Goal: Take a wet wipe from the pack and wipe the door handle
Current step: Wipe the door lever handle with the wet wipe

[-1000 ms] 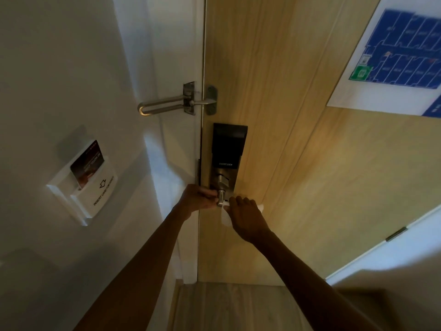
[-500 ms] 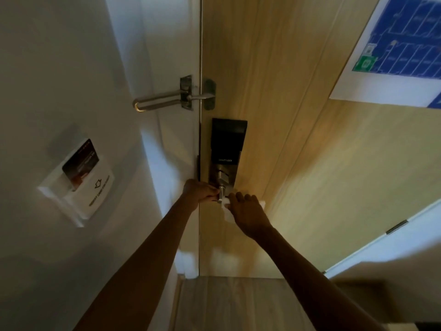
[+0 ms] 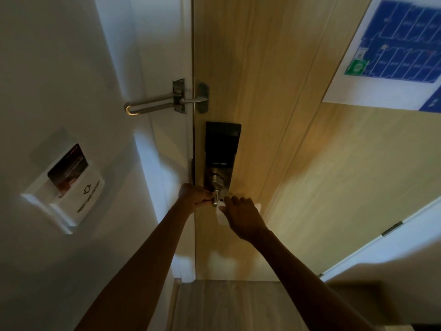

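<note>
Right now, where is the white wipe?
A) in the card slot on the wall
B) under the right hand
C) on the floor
B: the wipe pokes out from under the right hand, next to the handle.

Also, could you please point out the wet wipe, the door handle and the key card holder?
wet wipe [image 3: 220,217], head view, its loose white lower flap.
door handle [image 3: 216,197], head view, bare metal of the lever.
key card holder [image 3: 80,206], head view, white front face.
</note>
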{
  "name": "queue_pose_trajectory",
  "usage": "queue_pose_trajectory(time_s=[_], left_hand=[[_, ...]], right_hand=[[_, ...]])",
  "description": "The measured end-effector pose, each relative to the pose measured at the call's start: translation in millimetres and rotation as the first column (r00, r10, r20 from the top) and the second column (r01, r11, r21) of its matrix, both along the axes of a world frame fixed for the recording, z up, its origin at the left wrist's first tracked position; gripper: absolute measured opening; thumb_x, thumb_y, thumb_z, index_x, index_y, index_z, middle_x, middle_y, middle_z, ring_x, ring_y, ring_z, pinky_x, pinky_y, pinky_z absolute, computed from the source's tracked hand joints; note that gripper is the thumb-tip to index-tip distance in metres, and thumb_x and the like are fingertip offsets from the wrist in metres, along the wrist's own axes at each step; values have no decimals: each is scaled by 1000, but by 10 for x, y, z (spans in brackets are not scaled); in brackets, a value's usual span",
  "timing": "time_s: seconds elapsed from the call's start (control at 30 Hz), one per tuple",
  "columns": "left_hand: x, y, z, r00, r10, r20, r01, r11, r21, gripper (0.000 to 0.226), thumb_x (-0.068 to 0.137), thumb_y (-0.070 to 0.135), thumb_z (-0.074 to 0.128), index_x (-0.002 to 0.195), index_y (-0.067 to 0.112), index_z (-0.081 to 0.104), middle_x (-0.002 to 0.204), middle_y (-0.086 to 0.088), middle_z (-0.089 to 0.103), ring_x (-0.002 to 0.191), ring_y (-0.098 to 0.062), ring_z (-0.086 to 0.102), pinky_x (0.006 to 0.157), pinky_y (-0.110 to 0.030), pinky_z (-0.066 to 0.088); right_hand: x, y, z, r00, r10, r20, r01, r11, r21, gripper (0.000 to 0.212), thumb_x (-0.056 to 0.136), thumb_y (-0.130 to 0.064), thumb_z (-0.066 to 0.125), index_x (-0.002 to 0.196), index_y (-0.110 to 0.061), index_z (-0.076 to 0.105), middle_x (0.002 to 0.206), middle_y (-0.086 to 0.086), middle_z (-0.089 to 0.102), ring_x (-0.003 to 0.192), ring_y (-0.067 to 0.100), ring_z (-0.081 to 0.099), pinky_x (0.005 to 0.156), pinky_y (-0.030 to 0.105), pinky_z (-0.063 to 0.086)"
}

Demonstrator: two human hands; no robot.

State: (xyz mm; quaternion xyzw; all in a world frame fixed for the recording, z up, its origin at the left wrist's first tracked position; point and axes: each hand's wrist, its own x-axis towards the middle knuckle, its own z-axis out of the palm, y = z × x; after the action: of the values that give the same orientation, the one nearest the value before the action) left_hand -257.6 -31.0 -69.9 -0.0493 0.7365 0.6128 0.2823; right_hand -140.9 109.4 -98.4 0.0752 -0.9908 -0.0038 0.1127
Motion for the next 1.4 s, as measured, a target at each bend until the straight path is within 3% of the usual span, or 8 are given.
queue_pose_trajectory(time_s=[0.1, 0.23, 0.37, 0.73, 0.93, 1.07, 1.3, 1.4], left_hand=[[-20, 4, -11, 1000, -16, -14, 16, 1000, -10, 31, 70, 6, 81, 97, -3, 67, 85, -11, 74, 62, -11, 72, 56, -20, 58], [-41, -8, -17, 998, -70, -6, 70, 996, -53, 39, 70, 12, 82, 103, -4, 65, 87, -11, 75, 68, -15, 74, 80, -35, 60], [-88, 5, -1, 986, -146, -82, 131, 977, -169, 41, 71, 21, 82, 101, -1, 66, 93, -12, 75, 65, -15, 70, 43, -15, 46], [-87, 17, 16, 987, -145, -75, 133, 981, -141, 28, 78, 12, 76, 96, -5, 63, 82, -12, 71, 40, -2, 63, 35, -10, 40], [-103, -22, -8, 981, -187, -56, 184, 981, -55, 34, 76, 10, 76, 104, -6, 66, 104, -19, 73, 84, -22, 74, 83, -37, 60], [-82, -6, 36, 987, -160, -14, 160, 987, -13, 32, 77, 2, 74, 104, -12, 65, 104, -22, 71, 65, -15, 71, 60, -22, 60], [-125, -3, 33, 982, -187, 6, 187, 981, -49, 34, 75, 6, 77, 104, -8, 65, 106, -22, 72, 87, -26, 72, 89, -40, 57], [-101, -6, 42, 984, -178, 24, 178, 984, 5, 23, 78, 0, 73, 99, -8, 65, 103, -20, 70, 74, -19, 70, 77, -30, 60]], right_hand=[[63, 163, 15, 1000, 22, -12, -23, 993, -120, 39, 84, -23, 70, 114, -11, 49, 100, 14, 63, 85, 30, 61, 78, 45, 51], [96, 197, 19, 1000, 20, -17, -21, 997, -73, 43, 78, -19, 76, 110, -10, 49, 96, 16, 63, 79, 31, 62, 73, 44, 53], [-17, -10, -29, 1000, 6, -25, -6, 1000, -8, 51, 77, -21, 76, 116, -10, 45, 102, 18, 63, 83, 34, 62, 74, 48, 53], [15, 99, -140, 995, -103, -7, 103, 995, 12, 41, 85, -26, 67, 116, -8, 47, 107, 17, 60, 91, 32, 60, 82, 45, 49], [75, 190, -61, 998, -43, -36, 41, 998, -54, 30, 89, -25, 61, 112, -7, 52, 99, 16, 63, 85, 31, 60, 77, 41, 49], [90, 249, -85, 994, -103, 27, 104, 995, -7, 41, 83, -24, 70, 114, -7, 50, 102, 16, 62, 87, 32, 60, 81, 43, 48], [6, 64, -62, 997, -81, 8, 81, 995, -50, 37, 87, -23, 65, 116, -7, 50, 104, 16, 62, 89, 31, 59, 81, 42, 47], [121, 274, -25, 998, -56, 3, 56, 997, -44, 35, 86, -22, 65, 114, -7, 51, 102, 15, 62, 87, 30, 59, 77, 40, 48]])
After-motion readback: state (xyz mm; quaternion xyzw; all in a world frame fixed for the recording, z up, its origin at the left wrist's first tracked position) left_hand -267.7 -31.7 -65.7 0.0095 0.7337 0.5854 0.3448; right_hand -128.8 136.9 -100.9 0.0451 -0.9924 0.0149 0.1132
